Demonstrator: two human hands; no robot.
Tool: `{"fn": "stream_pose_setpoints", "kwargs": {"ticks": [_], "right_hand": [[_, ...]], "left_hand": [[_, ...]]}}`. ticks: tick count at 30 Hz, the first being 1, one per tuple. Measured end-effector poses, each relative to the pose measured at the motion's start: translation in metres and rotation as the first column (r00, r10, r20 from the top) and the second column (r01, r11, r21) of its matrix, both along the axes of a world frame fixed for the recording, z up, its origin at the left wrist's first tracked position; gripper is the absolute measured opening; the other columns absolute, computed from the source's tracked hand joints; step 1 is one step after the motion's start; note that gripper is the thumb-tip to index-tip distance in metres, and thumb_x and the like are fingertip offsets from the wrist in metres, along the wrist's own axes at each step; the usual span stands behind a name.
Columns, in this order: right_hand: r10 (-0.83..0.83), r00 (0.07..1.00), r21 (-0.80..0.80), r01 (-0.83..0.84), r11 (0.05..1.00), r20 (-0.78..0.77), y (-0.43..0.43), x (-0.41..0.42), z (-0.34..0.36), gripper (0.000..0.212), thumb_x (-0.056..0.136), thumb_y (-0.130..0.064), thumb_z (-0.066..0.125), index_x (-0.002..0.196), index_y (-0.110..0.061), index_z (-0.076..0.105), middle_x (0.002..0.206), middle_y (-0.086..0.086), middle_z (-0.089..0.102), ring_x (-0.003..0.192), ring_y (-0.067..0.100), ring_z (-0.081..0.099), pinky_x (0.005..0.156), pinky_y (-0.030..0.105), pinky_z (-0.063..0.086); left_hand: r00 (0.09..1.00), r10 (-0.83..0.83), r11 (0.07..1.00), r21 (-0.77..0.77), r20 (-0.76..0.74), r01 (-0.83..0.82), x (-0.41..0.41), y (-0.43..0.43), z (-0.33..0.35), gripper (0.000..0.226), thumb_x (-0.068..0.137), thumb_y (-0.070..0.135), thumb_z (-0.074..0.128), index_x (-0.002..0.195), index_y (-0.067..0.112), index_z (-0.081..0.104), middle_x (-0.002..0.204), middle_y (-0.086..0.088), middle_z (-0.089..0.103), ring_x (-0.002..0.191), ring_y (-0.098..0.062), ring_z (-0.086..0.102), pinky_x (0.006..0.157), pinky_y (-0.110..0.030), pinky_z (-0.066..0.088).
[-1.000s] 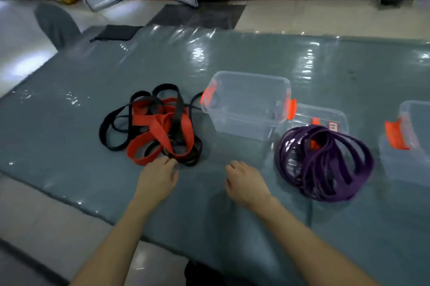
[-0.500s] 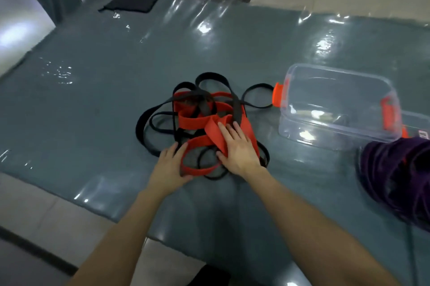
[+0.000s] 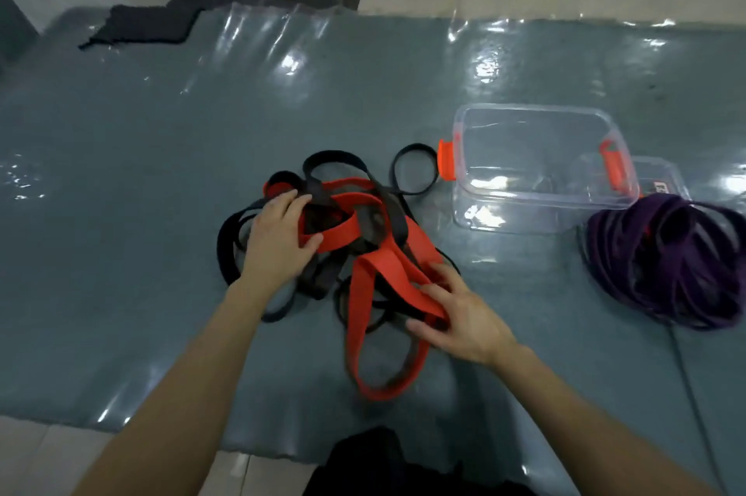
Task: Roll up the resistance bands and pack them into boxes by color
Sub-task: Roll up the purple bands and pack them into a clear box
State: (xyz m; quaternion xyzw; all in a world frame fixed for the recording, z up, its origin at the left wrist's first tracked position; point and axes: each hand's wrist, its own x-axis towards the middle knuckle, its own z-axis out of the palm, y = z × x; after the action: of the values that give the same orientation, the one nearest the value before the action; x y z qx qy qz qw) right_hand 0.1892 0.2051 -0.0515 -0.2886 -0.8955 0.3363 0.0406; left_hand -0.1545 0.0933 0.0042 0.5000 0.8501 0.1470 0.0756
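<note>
The table (image 3: 121,172) has wide room to the left and far side, and its near edge is by the person. A clear box (image 3: 537,213) (orange latches) sits right of centre, touching the heaped purple bands (image 3: 666,265). The red and black bands (image 3: 387,221) are tangled mid-table. The right hand (image 3: 464,318) pinches a red band (image 3: 357,314). The left hand (image 3: 278,241) lies on the tangle, its grasp unclear.
</note>
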Motion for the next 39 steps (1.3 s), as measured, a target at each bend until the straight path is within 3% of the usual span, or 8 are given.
{"fn": "stream_pose_setpoints", "kwargs": {"ticks": [4, 10, 13, 18, 23, 29, 33, 39], "right_hand": [[-0.122, 0.976, 0.120, 0.146, 0.982, -0.182, 0.005, -0.029, 0.026, 0.042, 0.106, -0.062, 0.052, 0.137, -0.036, 0.063, 0.171, -0.006, 0.027, 0.140, 0.016, 0.055, 0.112, 0.033, 0.048], [-0.279, 0.938, 0.103, 0.304, 0.947, -0.206, 0.039, -0.099, 0.049, 0.090, 0.092, -0.046, 0.075, 0.165, -0.020, 0.030, 0.166, 0.003, 0.036, 0.149, 0.024, 0.043, 0.119, 0.039, 0.043], [-0.332, 0.943, -0.070, 0.331, 0.941, -0.008, 0.056, -0.140, 0.046, 0.106, 0.094, -0.054, 0.076, 0.169, -0.006, 0.018, 0.167, 0.022, 0.039, 0.155, 0.037, 0.037, 0.127, 0.044, 0.034], [-0.209, 0.963, -0.085, 0.225, 0.970, 0.170, 0.050, -0.154, 0.017, 0.068, 0.101, -0.035, 0.074, 0.153, -0.001, 0.045, 0.146, 0.023, 0.057, 0.139, 0.040, 0.053, 0.115, 0.045, 0.043], [-0.139, 0.982, 0.043, 0.134, 0.990, 0.131, 0.055, -0.154, 0.028, 0.057, 0.092, -0.029, 0.078, 0.139, -0.005, 0.059, 0.133, 0.019, 0.062, 0.129, 0.039, 0.058, 0.110, 0.044, 0.047], [-0.136, 0.986, -0.041, 0.132, 0.990, -0.096, 0.086, -0.161, 0.105, 0.041, 0.078, -0.039, 0.070, 0.113, -0.021, 0.062, 0.100, -0.001, 0.073, 0.094, 0.024, 0.072, 0.084, 0.039, 0.059], [-0.031, 0.981, 0.058, 0.043, 0.997, -0.192, 0.107, -0.162, 0.163, 0.034, 0.081, -0.032, 0.085, 0.108, -0.031, 0.064, 0.093, -0.020, 0.068, 0.086, 0.009, 0.069, 0.079, 0.032, 0.058], [-0.036, 0.900, 0.140, 0.107, 0.984, -0.434, 0.134, -0.149, 0.258, 0.040, 0.085, -0.028, 0.088, 0.118, -0.033, 0.067, 0.104, -0.018, 0.071, 0.092, -0.001, 0.071, 0.073, 0.012, 0.057]], "left_hand": [[0.993, -0.070, 0.950, -0.296, 0.098, 0.097, 0.010, 0.019, -0.024, 0.054, 0.099, 0.055, 0.073, 0.140, 0.020, 0.068, 0.180, -0.013, 0.018, 0.144, -0.037, 0.055, 0.119, -0.050, 0.045], [0.945, -0.018, 0.999, -0.040, 0.327, 0.033, 0.014, -0.027, -0.030, 0.017, 0.099, 0.024, 0.081, 0.109, 0.011, 0.079, 0.178, -0.001, 0.026, 0.126, 0.001, 0.059, 0.108, -0.019, 0.044], [0.960, 0.013, 0.997, 0.074, 0.280, -0.035, 0.002, -0.069, -0.014, 0.030, 0.096, 0.043, 0.083, 0.104, 0.015, 0.080, 0.140, 0.004, 0.064, 0.121, -0.015, 0.065, 0.104, -0.034, 0.050], [0.885, 0.316, 0.926, 0.093, 0.342, -0.366, -0.005, -0.120, -0.004, 0.047, 0.100, 0.062, 0.066, 0.073, 0.024, 0.070, 0.079, 0.004, 0.065, 0.073, -0.009, 0.063, 0.071, -0.037, 0.052], [0.861, 0.343, 0.922, 0.040, 0.375, -0.385, 0.000, -0.125, -0.019, 0.013, 0.100, 0.037, 0.077, 0.100, 0.026, 0.070, 0.084, 0.005, 0.072, 0.082, -0.012, 0.069, 0.078, -0.035, 0.056], [0.941, 0.270, 0.911, 0.263, 0.204, -0.318, -0.013, -0.088, -0.005, 0.051, 0.093, 0.017, 0.079, 0.140, 0.026, 0.060, 0.139, 0.004, 0.056, 0.122, -0.016, 0.059, 0.102, -0.041, 0.055], [0.966, 0.102, 0.992, 0.044, 0.239, -0.116, -0.022, -0.052, 0.013, 0.084, 0.094, 0.033, 0.083, 0.166, 0.025, 0.040, 0.167, -0.005, 0.046, 0.154, -0.028, 0.043, 0.124, -0.051, 0.042], [0.978, 0.033, 0.988, -0.157, 0.206, 0.000, -0.018, -0.006, 0.034, 0.056, 0.091, 0.040, 0.084, 0.142, 0.030, 0.062, 0.110, 0.009, 0.071, 0.106, -0.021, 0.071, 0.098, -0.042, 0.056]]}}
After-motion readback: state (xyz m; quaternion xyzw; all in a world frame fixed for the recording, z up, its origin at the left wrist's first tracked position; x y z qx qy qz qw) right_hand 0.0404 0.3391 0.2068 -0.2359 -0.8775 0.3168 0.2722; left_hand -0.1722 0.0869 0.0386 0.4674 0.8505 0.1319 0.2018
